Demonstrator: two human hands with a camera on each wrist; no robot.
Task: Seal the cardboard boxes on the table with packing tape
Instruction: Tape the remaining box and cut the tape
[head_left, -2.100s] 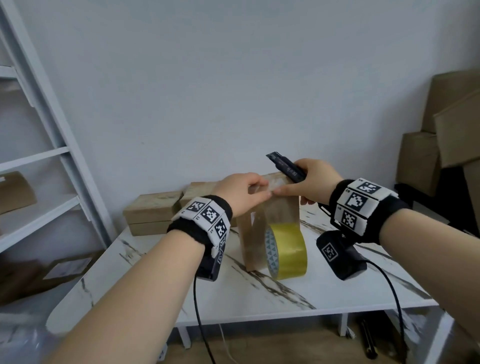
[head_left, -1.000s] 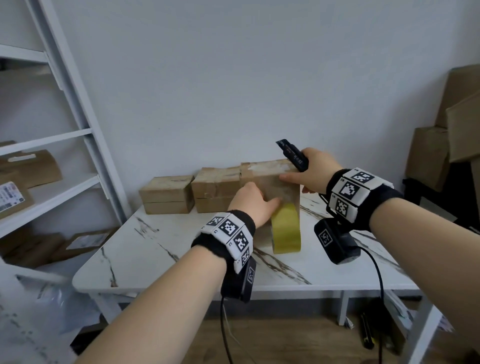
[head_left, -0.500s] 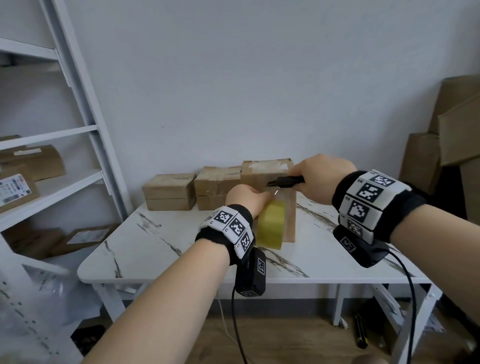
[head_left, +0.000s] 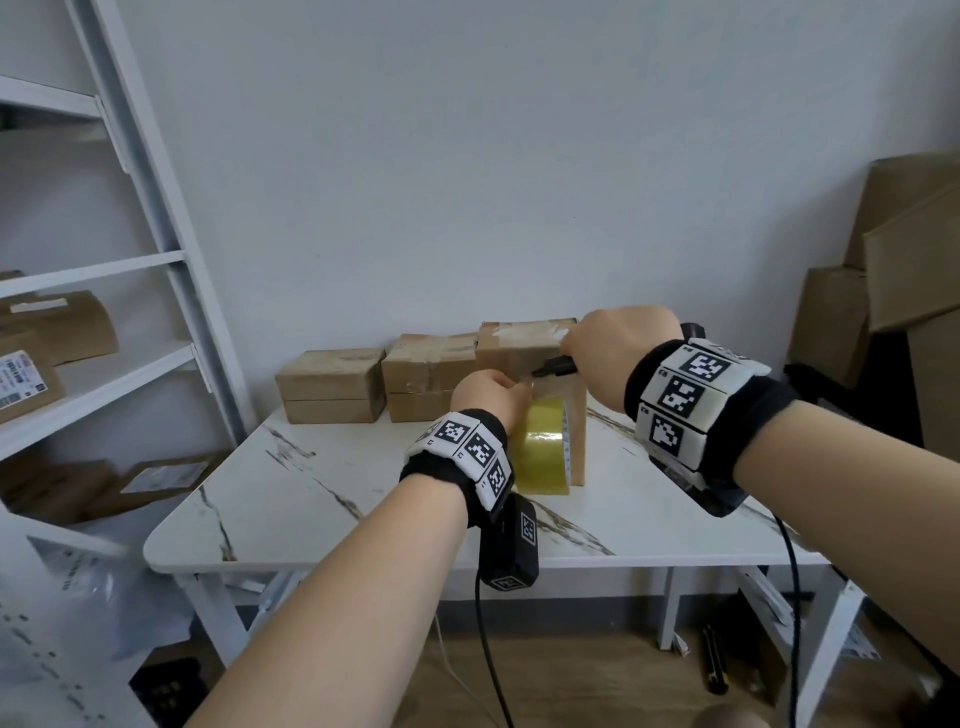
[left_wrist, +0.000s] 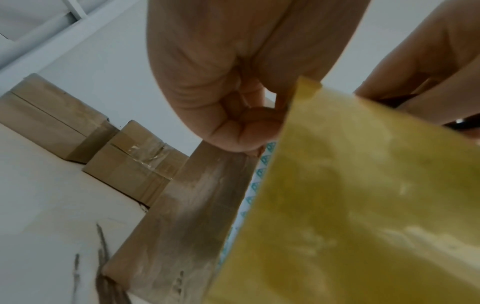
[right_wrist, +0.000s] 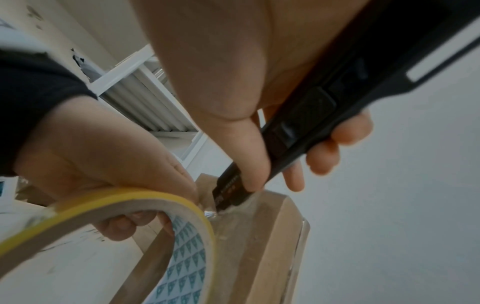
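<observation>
From the head view, your left hand (head_left: 488, 397) grips the yellow roll of packing tape (head_left: 540, 449) against the upright brown cardboard box (head_left: 524, 348) on the white marble-patterned table (head_left: 291, 499), keeping the strip taut. The left wrist view hides your fingertips. The right wrist view shows your right hand (right_wrist: 233, 86) wrapped round the black utility knife (right_wrist: 324, 107), its blade barely visible.

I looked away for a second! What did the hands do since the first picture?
The left hand slid from the box top down to grip the tape roll. The right hand tipped the black knife down to the stretched tape. The standing box stayed put.
</observation>
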